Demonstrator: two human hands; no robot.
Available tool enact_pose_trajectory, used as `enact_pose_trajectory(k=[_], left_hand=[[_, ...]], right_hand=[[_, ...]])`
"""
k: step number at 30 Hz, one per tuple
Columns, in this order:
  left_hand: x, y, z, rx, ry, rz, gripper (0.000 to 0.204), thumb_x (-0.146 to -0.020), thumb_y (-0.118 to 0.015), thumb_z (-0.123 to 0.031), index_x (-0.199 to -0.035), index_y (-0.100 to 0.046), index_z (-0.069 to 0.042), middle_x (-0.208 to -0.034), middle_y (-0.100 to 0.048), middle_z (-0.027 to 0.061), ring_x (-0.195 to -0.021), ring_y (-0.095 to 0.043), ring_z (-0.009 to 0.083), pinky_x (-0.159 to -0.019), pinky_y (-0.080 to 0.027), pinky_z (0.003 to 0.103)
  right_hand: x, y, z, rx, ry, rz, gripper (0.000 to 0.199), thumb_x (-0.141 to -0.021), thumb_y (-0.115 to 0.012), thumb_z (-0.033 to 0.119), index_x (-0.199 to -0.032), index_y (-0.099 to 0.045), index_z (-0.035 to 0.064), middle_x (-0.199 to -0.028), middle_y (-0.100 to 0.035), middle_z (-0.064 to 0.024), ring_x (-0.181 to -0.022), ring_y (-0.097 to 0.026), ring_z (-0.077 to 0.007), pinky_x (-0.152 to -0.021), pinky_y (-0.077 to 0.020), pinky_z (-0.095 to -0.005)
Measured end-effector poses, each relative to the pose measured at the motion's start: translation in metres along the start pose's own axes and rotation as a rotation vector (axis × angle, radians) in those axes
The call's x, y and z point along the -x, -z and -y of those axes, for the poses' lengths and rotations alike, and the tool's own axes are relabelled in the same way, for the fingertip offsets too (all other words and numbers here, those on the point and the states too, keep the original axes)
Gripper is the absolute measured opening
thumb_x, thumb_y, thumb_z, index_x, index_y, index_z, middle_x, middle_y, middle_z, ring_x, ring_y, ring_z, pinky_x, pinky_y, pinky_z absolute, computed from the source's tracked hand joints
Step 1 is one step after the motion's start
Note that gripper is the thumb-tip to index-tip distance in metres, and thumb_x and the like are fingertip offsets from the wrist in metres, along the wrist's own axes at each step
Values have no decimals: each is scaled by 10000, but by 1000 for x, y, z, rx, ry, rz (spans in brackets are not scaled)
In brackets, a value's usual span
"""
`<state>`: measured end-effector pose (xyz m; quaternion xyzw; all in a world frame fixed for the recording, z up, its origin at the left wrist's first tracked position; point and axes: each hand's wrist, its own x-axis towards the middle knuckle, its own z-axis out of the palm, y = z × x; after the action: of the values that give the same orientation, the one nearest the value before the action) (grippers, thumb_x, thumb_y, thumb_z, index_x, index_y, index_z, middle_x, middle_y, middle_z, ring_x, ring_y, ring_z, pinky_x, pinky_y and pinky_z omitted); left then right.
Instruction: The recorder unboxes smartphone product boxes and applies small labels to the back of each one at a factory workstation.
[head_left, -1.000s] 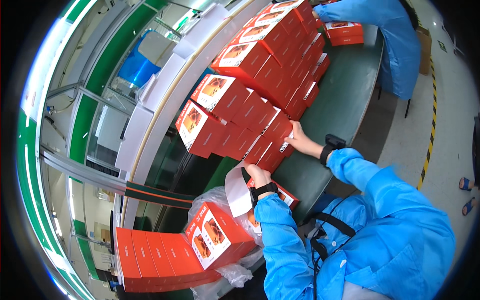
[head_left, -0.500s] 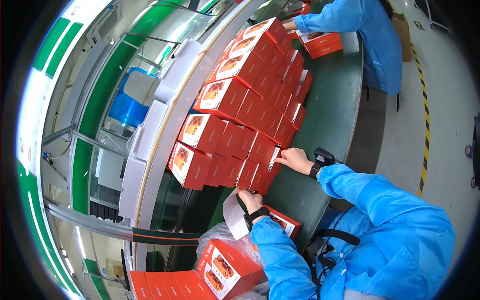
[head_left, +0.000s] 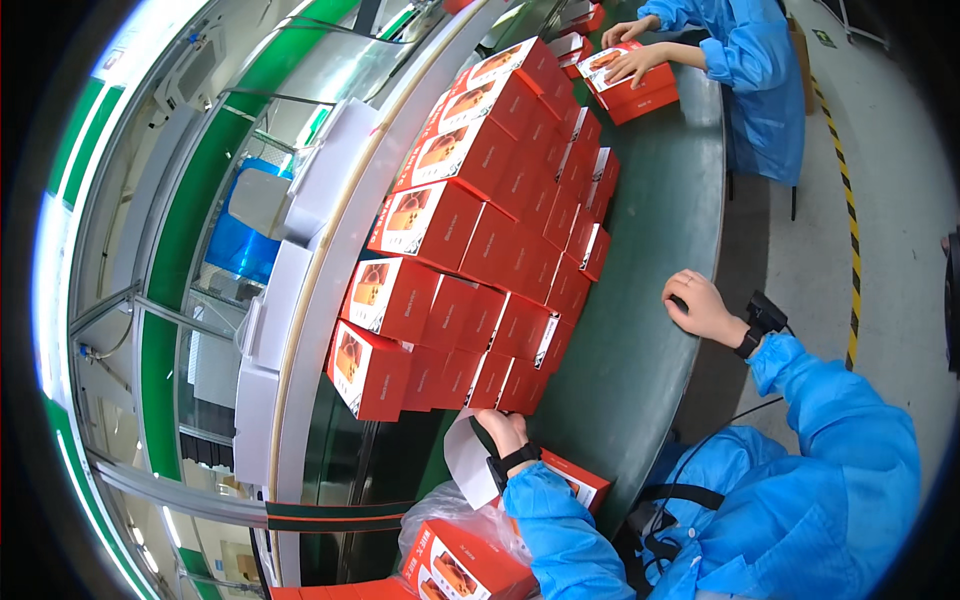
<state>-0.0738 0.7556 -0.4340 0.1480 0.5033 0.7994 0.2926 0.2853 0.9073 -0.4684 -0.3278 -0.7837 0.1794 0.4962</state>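
Observation:
My left hand [head_left: 503, 432] is closed on a curved white sheet [head_left: 468, 458] at the near end of a stack of red boxes [head_left: 485, 240]. Its fingertips are beside the lowest boxes; I cannot tell whether they touch. My right hand [head_left: 703, 305] hangs over the right edge of the green belt [head_left: 640, 250], apart from the stack, its fingers curled in. Whatever it may hold is hidden. The boxes stand in several rows, with product pictures on their left ends and white patches [head_left: 547, 340] at some right ends.
A co-worker's hands [head_left: 635, 62] rest on a red box [head_left: 625, 95] at the far end. Near me are a red box in clear plastic [head_left: 465, 565] and another red box [head_left: 575, 478] by my left forearm. White cartons [head_left: 280, 305] line the left rail.
My right hand has left the box edge and moved right, past the belt's edge. My left hand stays at the stack with the white sheet. The co-worker's hands now show on a box.

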Motion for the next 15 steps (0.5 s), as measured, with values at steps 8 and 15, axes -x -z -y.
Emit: enact_pose_trajectory(k=[8, 15], left_hand=[[-7, -8, 1, 15, 5, -6, 388, -914, -451, -370, -1163, -513, -79, -1096, -585, 80, -928, -592, 230, -768, -511, 449], [-10, -17, 4, 36, 31, 96, 417, -922, -425, -337, -1224, -469, -53, -1209, -540, 133, -1068, -555, 298, -864, -486, 480]], right_hand=[[18, -24, 35, 52, -112, -160, 8, -721, -591, 76, -724, -587, 82, -712, -594, -26, -723, -569, -224, -668, -434, -337], [40, -36, 62, 79, -129, -162, 16, -715, -587, 71, -726, -581, 80, -712, -579, -31, -720, -559, -228, -658, -425, -347]])
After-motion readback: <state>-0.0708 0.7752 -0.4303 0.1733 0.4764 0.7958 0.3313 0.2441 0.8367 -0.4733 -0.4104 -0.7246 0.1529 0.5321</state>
